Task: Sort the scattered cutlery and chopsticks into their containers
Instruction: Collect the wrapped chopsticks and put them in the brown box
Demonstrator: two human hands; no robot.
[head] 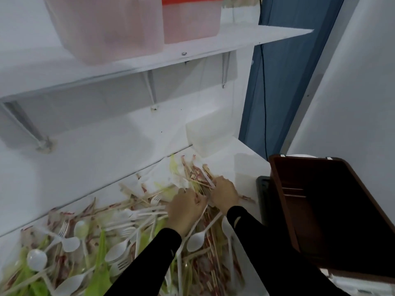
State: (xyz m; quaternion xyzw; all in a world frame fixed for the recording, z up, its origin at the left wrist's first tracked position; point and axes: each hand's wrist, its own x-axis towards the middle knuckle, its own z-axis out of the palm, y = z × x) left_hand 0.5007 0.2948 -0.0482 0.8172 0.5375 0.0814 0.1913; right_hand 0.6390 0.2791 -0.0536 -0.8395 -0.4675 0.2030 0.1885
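A heap of white plastic spoons (pixel 195 241), forks (pixel 119 267), green-wrapped pieces and chopsticks in red-printed paper sleeves (pixel 193 174) covers the white counter (pixel 241 165). Both hands are in the heap's far right part, side by side. My left hand (pixel 184 210) has its fingers curled around a bunch of thin chopsticks. My right hand (pixel 224 193) grips the same bunch from the right, knuckles up. What lies under the palms is hidden.
A dark brown open box (pixel 333 212) stands to the right of the hands, past the counter's edge. A white block (pixel 208 133) sits at the counter's back. Above, a white shelf (pixel 235 41) carries two pinkish translucent tubs (pixel 106 28). A blue curtain (pixel 284 77) hangs behind.
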